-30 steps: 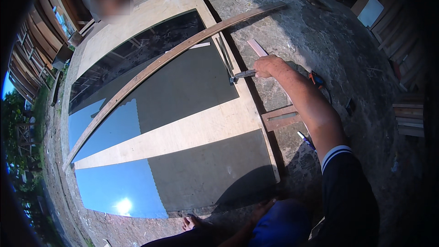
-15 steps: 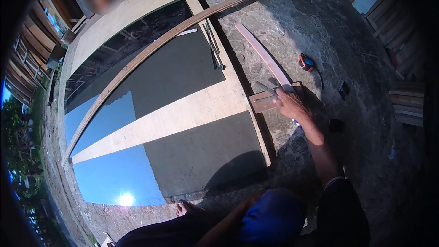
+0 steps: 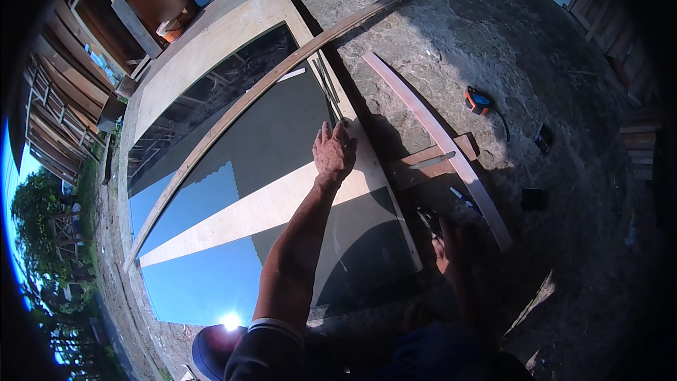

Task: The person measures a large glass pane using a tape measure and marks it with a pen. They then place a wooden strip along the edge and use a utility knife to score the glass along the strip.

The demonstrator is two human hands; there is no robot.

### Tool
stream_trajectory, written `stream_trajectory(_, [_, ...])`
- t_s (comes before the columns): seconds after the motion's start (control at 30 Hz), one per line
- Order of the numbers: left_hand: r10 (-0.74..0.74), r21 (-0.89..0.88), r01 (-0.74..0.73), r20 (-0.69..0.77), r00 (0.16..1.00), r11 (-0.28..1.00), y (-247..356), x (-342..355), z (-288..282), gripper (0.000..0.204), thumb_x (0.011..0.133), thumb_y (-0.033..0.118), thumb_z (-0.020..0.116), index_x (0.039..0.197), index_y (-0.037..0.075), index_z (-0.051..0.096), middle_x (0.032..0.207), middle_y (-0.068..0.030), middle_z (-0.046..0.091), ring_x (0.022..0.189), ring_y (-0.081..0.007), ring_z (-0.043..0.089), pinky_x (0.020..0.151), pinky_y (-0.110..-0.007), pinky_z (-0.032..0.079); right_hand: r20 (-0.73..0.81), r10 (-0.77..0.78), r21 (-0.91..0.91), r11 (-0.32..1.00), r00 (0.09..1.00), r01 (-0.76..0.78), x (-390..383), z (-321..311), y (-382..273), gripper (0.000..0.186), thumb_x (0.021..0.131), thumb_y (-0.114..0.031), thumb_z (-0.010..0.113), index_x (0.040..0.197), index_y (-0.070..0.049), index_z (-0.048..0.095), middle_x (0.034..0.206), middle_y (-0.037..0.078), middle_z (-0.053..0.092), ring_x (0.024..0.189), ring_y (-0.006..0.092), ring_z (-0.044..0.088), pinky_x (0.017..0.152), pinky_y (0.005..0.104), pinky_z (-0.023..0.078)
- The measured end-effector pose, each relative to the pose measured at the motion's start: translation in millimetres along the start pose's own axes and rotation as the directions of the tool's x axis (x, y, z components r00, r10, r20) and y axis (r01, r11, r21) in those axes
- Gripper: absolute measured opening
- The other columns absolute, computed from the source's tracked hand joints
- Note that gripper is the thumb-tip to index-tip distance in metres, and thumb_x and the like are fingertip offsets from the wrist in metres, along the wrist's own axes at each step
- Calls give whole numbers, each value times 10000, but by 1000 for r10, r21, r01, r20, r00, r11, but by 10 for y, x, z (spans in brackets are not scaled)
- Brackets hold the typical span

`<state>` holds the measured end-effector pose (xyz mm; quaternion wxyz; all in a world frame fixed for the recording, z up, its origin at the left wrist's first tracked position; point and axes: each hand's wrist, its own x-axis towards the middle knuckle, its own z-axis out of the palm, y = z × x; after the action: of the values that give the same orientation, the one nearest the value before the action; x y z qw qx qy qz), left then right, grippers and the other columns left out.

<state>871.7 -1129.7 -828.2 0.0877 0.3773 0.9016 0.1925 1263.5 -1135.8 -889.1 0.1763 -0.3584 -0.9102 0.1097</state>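
My left hand [image 3: 334, 152] reaches over a pale wooden panel [image 3: 282, 199]. Its fingers are stretched out, the tips at the near end of some thin dark strips [image 3: 326, 85]; whether they touch is hard to tell. Low on the right, in shadow, my right hand [image 3: 444, 248] is closed around a dark hand tool with metal jaws, like pliers [image 3: 427, 220]. Close to that hand lie a long pinkish wood strip [image 3: 431, 123] and a small white-and-blue pen-like stick [image 3: 458, 195]. A flat grey metal tool [image 3: 429, 161] rests on a short board [image 3: 410, 173].
Dark glossy sheets [image 3: 278, 123] in the panel mirror blue sky and sun. A long batten [image 3: 233, 113] crosses it diagonally. On the rough concrete are an orange-and-black tape measure [image 3: 477, 101] and a small black box-like thing [image 3: 534, 200]. Stacked timber [image 3: 638, 144] stands right.
My right hand has left the short board and moved nearer, now holding the dark tool. My left hand has come forward to the dark strips. The pink strip's near end now lies closer to me.
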Motion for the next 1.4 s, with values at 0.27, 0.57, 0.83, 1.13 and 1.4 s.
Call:
stream_trajectory(0.27, [-74, 46, 71, 72, 995, 996, 68, 279, 411, 784, 899, 494, 648, 1553, 172, 356, 1616, -259, 280, 1515, -443, 233, 1236, -559, 181, -75, -37, 63, 997, 996, 42, -228, 435, 272, 624, 906, -169, 693, 1497, -106, 501, 1315, 279, 561, 1199, 501, 513, 1055, 551, 409])
stream_trajectory(0.57, [58, -38, -52, 191, 980, 998, 63, 437, 116, 898, 898, 506, 669, 1627, 251, 212, 1663, -285, 127, 1543, -452, 143, 1239, -577, 146, -52, -39, 96, 994, 998, 44, -94, 210, 154, 676, 889, -116, 697, 1524, -126, 465, 1342, 285, 536, 1229, 501, 496, 1066, 552, 397])
stream_trajectory(0.83, [243, 341, -361, 341, 908, 868, -1076, -334, -1244, 796, 961, 349, 661, 1623, 232, 234, 1694, -164, 138, 1561, -343, 156, 1263, -494, 164, 228, 93, -95, 993, 969, -73, 237, -334, -176, 590, 933, -232, 674, 1484, -140, 482, 1205, 216, 565, 1104, 419, 540, 937, 523, 452])
stream_trajectory(1.13, [-491, -222, 443, -499, 714, 869, -2891, -3336, -1329, 648, 993, 291, 639, 1560, 101, 390, 1651, -243, 230, 1505, -410, 285, 1199, -516, 302, 84, -42, 37, 999, 996, 39, 61, -474, -346, 459, 947, -247, 675, 1356, -59, 588, 1234, 191, 596, 1181, 392, 551, 999, 502, 451])
stream_trajectory(1.4, [-901, -836, 361, -432, 34, 414, -3741, -4716, -890, 725, 1002, 282, 622, 1552, -43, 280, 1555, -284, 340, 1414, -392, 392, 1168, -462, 315, 265, -725, 138, 681, 635, 719, -449, -470, -392, 476, 902, -374, 702, 1268, -75, 639, 1272, 189, 581, 1169, 386, 575, 987, 516, 475])
